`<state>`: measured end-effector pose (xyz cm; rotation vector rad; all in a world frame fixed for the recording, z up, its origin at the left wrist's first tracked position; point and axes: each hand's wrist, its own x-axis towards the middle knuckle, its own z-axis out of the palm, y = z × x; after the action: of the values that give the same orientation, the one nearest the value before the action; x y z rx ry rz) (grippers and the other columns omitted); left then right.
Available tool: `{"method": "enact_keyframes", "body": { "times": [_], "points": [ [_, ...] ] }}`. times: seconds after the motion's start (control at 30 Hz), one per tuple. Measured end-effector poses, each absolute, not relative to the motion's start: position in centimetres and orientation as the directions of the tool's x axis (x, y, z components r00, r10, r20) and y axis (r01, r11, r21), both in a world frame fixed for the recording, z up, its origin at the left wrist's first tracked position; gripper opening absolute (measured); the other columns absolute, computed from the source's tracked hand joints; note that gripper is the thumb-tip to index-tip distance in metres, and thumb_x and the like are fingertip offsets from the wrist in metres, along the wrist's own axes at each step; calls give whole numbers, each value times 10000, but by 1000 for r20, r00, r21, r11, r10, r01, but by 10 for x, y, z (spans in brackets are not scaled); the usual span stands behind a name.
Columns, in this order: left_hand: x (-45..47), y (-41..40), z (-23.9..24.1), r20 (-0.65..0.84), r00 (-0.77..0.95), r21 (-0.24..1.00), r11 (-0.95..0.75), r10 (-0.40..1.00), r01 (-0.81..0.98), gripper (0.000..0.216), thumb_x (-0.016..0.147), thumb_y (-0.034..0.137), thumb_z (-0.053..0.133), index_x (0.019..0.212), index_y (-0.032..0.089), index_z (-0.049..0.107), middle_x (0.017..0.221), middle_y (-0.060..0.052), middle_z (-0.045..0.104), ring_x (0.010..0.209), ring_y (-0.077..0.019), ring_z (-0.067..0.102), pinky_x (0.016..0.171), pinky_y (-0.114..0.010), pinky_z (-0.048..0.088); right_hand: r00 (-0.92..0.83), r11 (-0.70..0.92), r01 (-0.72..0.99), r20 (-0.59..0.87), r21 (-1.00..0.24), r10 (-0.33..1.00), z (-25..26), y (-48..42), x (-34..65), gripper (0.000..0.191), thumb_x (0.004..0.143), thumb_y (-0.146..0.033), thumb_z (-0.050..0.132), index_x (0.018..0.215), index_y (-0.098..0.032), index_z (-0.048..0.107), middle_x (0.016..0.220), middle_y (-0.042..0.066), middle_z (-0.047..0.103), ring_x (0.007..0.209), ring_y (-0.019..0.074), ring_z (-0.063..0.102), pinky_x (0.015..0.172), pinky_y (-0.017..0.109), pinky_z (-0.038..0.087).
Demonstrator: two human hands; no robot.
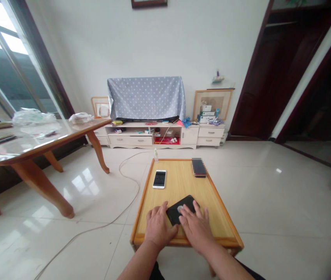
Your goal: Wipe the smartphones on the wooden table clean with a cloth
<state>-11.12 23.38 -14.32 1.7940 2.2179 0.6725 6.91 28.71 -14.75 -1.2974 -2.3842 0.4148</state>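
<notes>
A black smartphone (174, 216) lies at a slant on the small wooden table (179, 186), close to its front edge. My left hand (158, 227) grips the phone's left end between thumb and fingers. Over the phone's face is my right hand (196, 225), its fingers bent down and partly spread. Its fingertips press a small whitish pad (179, 209) against the dark surface; what the pad is made of is too small to tell. A white phone (159, 179) with a dark screen lies farther back on the left. Another dark phone-like item (198, 167), partly pixelated, is at the back right.
A small clear bottle (156, 155) stands at the table's back left corner. A cable (121, 210) runs across the tiled floor. To the left is a larger table (66, 128) with plastic bags. Against the wall stands a low white cabinet (130, 140).
</notes>
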Motion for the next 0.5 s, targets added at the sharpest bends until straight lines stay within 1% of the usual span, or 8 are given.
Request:
{"method": "enact_keyframes", "body": {
  "times": [0.07, 0.1, 0.13, 0.23, 0.3, 0.43, 0.5],
  "points": [
    [-111, 234, -144, 125, -240, 479, 153, 963, 865, 828, 694, 384, 648, 1460, 215, 383, 1313, -107, 625, 1265, -305, 482, 1117, -433, 224, -608, 622, 654, 189, -431, 771, -146, 277, 63, 431, 1019, -499, 332, 1391, -427, 538, 1449, -22, 552, 1496, 316, 218, 1169, 680, 66],
    [-112, 234, -144, 131, -238, 483, 147, 962, 863, 824, 695, 374, 642, 1460, 214, 381, 1305, -106, 630, 1260, -302, 486, 1114, -429, 228, -622, 631, 649, 180, -426, 762, -146, 276, 61, 434, 1023, -495, 317, 1395, -429, 532, 1453, -26, 548, 1498, 312, 212, 1167, 680, 62],
    [-112, 234, -145, 137, -235, 486, 141, 962, 862, 828, 692, 379, 643, 1460, 213, 380, 1298, -105, 633, 1255, -302, 488, 1110, -426, 232, -602, 609, 673, 168, -420, 781, -145, 277, 60, 439, 1026, -492, 303, 1392, -424, 537, 1459, -24, 542, 1498, 316, 209, 1160, 689, 56],
    [-112, 234, -146, 149, -230, 487, 131, 962, 864, 885, 664, 438, 667, 1466, 209, 372, 1293, -103, 629, 1247, -313, 486, 1106, -426, 237, -442, 455, 800, 129, -392, 888, -145, 288, 58, 466, 1023, -506, 287, 1370, -384, 574, 1499, 14, 496, 1490, 357, 211, 1126, 732, 59],
    [-112, 234, -146, 155, -230, 486, 128, 961, 864, 900, 666, 430, 662, 1480, 201, 351, 1290, -103, 629, 1241, -311, 488, 1102, -420, 239, -416, 428, 820, 117, -380, 902, -145, 291, 55, 478, 1016, -529, 299, 1369, -370, 578, 1534, 39, 449, 1492, 370, 196, 1117, 738, 62],
    [-112, 233, -147, 171, -230, 480, 123, 958, 869, 817, 739, 298, 563, 1504, 171, 307, 1265, -106, 648, 1218, -285, 509, 1093, -406, 242, -578, 576, 712, 130, -402, 806, -145, 284, 44, 461, 1010, -570, 304, 1369, -434, 559, 1577, 9, 380, 1512, 349, 123, 1129, 717, 26],
    [-112, 233, -147, 177, -231, 478, 121, 957, 870, 829, 743, 305, 567, 1513, 163, 294, 1265, -112, 649, 1215, -292, 511, 1102, -415, 232, -570, 565, 718, 122, -408, 813, -144, 285, 42, 459, 1010, -578, 295, 1367, -450, 554, 1602, -2, 330, 1516, 354, 94, 1121, 725, 10]
  ]
}}
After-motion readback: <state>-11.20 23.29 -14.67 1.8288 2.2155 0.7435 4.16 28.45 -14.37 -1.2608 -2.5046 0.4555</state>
